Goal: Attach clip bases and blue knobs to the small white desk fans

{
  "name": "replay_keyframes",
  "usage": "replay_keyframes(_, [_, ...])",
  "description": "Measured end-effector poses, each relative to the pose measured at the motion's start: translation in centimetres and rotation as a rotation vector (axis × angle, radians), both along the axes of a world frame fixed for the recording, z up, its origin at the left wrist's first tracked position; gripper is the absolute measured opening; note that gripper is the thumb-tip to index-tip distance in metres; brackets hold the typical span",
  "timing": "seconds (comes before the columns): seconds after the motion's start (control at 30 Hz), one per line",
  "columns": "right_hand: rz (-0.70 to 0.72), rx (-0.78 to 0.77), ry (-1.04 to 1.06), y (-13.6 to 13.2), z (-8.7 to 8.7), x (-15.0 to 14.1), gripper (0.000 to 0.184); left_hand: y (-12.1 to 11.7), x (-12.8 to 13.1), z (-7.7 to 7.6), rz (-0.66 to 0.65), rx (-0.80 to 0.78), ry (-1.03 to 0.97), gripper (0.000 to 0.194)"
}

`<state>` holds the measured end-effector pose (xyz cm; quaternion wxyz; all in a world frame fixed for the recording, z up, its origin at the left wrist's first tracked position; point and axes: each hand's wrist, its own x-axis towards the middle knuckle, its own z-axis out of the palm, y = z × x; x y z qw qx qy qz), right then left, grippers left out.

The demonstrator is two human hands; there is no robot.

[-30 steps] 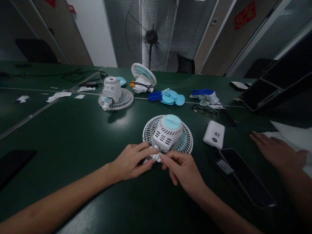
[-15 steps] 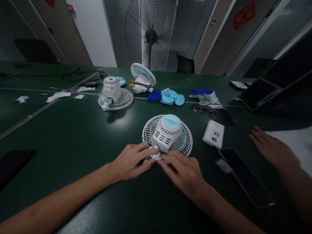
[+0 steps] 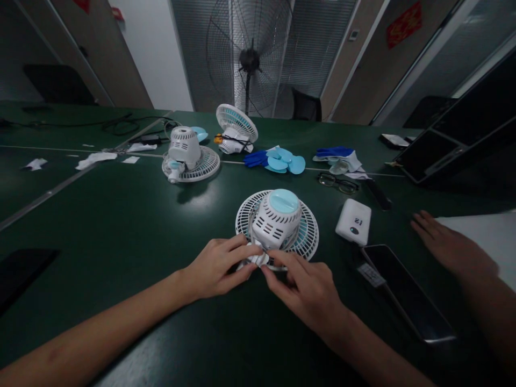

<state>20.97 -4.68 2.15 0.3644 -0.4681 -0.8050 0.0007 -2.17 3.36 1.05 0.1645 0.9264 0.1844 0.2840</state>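
Observation:
A small white fan (image 3: 278,223) lies face down on its round grille in front of me, its light blue knob upward. At the near side of its motor housing is a small white part (image 3: 260,259), perhaps the fan's clip or neck; its exact shape is partly covered by fingers. My left hand (image 3: 223,266) is closed, with thumb and fingers gripping this part from the left. From the right, my right hand (image 3: 308,287) pinches its edge between thumb and forefinger.
Two more small fans (image 3: 185,150) (image 3: 236,129) stand farther back, near blue fan blades (image 3: 285,161) and gloves (image 3: 336,156). To the right are glasses (image 3: 337,183), a white power bank (image 3: 353,221), a phone (image 3: 407,293) and another person's hand (image 3: 453,242).
My right thumb and forefinger have spread slightly and shifted a little, showing more of the white part. My left hand and the fan have stayed in place.

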Motion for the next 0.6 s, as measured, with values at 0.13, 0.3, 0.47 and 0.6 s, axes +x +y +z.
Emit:
replay_keyframes(0.13, [0.072, 0.058, -0.160, 0.1, 0.3, 0.5, 0.019, 0.0, 0.0, -0.1, -0.011, -0.031, -0.001, 0.027])
replay_keyframes(0.3, [0.054, -0.126, 0.075, 0.0, -0.3, 0.0, 0.019, -0.1, -0.1, -0.2, 0.004, -0.006, 0.015, 0.027])
replay_keyframes(0.47, [-0.010, -0.801, 0.613, 0.2, -0.3, -0.8, 0.041, 0.0, -0.2, 0.0, 0.009, 0.030, 0.029, 0.027])
replay_keyframes(0.6, [0.045, -1.176, 0.954, 0.6, 0.0, -0.8, 0.042, -0.1, 0.0, -0.1, 0.015, 0.040, 0.012, 0.025])
